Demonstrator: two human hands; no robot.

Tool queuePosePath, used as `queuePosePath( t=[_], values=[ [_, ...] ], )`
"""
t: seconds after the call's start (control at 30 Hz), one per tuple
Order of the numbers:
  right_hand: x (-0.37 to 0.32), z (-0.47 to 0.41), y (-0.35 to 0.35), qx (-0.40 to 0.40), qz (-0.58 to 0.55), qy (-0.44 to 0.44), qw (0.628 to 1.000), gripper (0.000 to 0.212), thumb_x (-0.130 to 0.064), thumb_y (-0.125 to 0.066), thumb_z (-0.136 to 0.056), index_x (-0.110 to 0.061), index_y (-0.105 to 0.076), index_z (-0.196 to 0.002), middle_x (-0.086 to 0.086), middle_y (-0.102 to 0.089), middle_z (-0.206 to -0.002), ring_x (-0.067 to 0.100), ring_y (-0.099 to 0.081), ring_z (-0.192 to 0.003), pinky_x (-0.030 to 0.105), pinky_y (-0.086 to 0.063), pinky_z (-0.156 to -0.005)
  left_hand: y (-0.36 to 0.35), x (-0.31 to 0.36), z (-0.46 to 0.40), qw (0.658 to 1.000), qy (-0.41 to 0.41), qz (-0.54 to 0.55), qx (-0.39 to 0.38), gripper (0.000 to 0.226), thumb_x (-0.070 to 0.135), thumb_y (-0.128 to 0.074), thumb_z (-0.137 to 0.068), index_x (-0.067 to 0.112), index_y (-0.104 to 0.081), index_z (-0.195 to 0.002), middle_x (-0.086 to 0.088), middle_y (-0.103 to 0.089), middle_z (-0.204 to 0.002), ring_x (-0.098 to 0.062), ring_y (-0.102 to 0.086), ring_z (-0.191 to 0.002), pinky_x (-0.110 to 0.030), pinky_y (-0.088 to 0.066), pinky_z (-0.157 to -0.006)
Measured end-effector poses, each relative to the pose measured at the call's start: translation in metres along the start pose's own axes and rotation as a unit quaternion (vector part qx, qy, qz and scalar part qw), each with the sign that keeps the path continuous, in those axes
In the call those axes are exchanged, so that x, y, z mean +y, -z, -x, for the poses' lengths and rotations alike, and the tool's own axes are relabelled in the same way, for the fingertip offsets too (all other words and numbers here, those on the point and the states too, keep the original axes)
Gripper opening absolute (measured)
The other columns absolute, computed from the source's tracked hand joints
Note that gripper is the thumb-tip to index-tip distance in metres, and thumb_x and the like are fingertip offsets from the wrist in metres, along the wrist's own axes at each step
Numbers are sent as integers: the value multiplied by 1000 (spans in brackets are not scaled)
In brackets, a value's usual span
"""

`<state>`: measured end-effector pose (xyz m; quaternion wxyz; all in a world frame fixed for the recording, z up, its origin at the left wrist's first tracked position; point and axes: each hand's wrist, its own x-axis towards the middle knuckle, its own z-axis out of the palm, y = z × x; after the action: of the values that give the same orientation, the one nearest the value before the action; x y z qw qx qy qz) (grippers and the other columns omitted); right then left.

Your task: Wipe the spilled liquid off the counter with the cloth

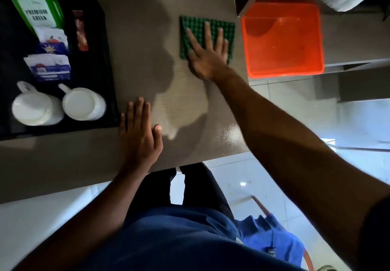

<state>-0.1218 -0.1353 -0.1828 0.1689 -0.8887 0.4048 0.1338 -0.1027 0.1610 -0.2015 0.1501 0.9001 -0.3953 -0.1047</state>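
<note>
Right hand flat with fingers apart on green cloth, left hand flat, fingers together, on counter, orange tub beside

"PREMIUM GREEN" on the green packet

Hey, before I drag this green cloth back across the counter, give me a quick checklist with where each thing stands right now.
1. Right hand flat on the green cloth: ok.
2. Left hand braced on the counter, off the wet area: cannot tell, it sits at the sheen's edge.
3. Black tray with the two white mugs clear of the wiping path: ok.
4. Orange tub close by beyond the counter's right edge: ok.
5. Spill fully wiped: not ok, a wet sheen shows near the front right edge.
</note>
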Motion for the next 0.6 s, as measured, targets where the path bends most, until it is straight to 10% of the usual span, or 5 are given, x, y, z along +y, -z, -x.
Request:
queuePosePath(
  t=[0.33, 0.6],
  values=[
    [-9, 264, -91, -77, 38, 89, 992, 63, -50, -32, -98, -45, -12, -157, 13, -8, -169, 53, -6, -150, 70, -26, -114, -6, -9, 1, 996, -40, -75, -13, 67, 39, -32, -102, 7, -21, -161, -15, -20, -170, -35, -17, -157, -53, -14, -126],
    [-58, -16, -20, -2, -6, 24, 1000, 61, -55, -26, -96, -50, -9, -155, 6, 5, -170, 47, 10, -152, 66, 1, -121, -4, -6, -1, 998, -32, -50, -22, 62, 40, -33, -103, 16, -30, -160, -14, -24, -169, -33, -18, -157, -53, -15, -125]
  ],
)
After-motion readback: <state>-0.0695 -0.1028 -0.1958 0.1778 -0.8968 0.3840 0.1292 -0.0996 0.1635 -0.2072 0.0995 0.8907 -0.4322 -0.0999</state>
